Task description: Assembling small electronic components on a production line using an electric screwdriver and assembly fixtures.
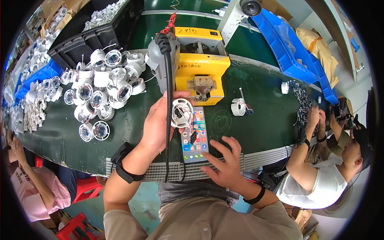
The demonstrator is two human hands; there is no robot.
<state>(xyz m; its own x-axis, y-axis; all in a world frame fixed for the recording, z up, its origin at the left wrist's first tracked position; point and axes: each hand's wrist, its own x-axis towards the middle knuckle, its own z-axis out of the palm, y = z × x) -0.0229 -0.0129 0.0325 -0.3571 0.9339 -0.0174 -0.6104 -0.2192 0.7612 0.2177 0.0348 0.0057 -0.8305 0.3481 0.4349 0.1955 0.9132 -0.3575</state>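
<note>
My left hand [154,122] is closed around a round white plastic housing [175,117] with thin wires inside it. From the wires a small black part [193,138] dangles over a smartphone [194,155]. The phone lies on the green bench with its screen lit, showing rows of app icons. My right hand [225,166] holds nothing; its fingers are spread by the phone's lower right edge, and whether a fingertip touches the screen is hard to tell. A black cable [168,88] hangs down across my left hand's fingers.
Behind my left hand stands a yellow machine [202,68] beside a grey tool body [158,60]. Many white housings [98,100] are piled left; another with wires [239,107] sits right. A black crate [96,38] and blue bins [280,44] stand farther back. Co-workers sit at both sides.
</note>
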